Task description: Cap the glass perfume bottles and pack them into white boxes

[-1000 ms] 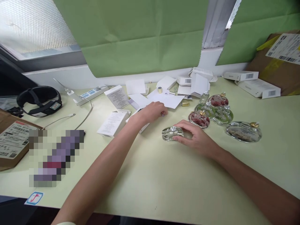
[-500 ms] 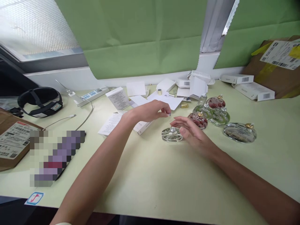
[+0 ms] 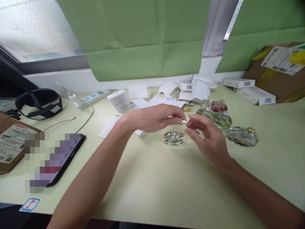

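My left hand hovers above the table and pinches a small silver cap between thumb and fingertips. My right hand is raised just right of it, fingers loosely curled and apart, its fingertips almost touching the cap. Below the two hands a clear round glass perfume bottle lies on the pale green table, with its silver neck bare. Neither hand touches the bottle.
Several more round glass bottles lie to the right, some with red filling. White boxes and leaflets are scattered at the back. A phone, a black headset, a power strip and cardboard parcels sit around.
My left hand lifted the small cap off the table and carried it right. My right hand let go of the clear bottle and rose to meet it.
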A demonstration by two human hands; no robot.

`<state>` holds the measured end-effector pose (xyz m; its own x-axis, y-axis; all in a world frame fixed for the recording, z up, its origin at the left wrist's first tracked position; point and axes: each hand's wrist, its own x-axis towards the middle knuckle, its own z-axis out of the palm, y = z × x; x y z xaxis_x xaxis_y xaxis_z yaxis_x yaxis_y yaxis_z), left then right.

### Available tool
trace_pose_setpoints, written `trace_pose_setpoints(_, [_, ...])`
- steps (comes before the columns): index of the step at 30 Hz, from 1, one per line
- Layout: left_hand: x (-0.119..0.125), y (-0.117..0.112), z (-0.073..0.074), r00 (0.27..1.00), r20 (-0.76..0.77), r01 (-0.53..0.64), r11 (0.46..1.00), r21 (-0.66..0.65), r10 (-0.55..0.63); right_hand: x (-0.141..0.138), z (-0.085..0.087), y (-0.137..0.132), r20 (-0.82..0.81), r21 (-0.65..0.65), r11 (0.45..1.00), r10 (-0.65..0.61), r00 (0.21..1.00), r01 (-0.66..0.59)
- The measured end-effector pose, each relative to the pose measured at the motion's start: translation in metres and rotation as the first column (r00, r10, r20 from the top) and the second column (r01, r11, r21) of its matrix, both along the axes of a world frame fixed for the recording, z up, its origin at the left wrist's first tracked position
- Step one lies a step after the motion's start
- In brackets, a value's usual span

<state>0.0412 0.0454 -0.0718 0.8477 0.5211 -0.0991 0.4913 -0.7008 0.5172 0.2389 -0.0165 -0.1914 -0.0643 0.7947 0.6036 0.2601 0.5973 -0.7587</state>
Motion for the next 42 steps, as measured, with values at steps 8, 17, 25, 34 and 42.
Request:
trace_pose_setpoints(8, [0.006, -0.006, -0.002, 0.998, -0.067, 0.002, 0.999, -0.038, -0.005, 0.002, 0.007, 0.001, 0.146, 0.200, 0.979, -0.060, 0.987, 0.030])
trace_pose_setpoints(17, [0.005, -0.010, 0.003, 1.000, -0.006, -0.008, 1.000, -0.024, 0.008, 0.004, 0.004, 0.004, -0.009, 0.093, 0.996, -0.001, 1.000, 0.002])
trace_pose_setpoints(25, [0.012, -0.009, 0.000, 0.988, 0.154, -0.008, 1.000, 0.023, 0.004, 0.010, 0.007, 0.006, -0.310, -0.170, 0.957, 0.176, 0.934, -0.236])
trace_pose_setpoints(34, [0.020, -0.017, -0.005, 0.944, 0.330, -0.109, 0.914, 0.390, -0.028, 0.006, 0.007, 0.006, -0.652, -0.380, 0.789, 0.141, 0.745, -0.483])
trace_pose_setpoints(42, [0.019, -0.014, -0.007, 0.978, 0.197, -0.020, 0.900, 0.436, -0.074, 0.006, 0.003, 0.006, -0.570, -0.434, 0.775, 0.159, 0.806, -0.459])
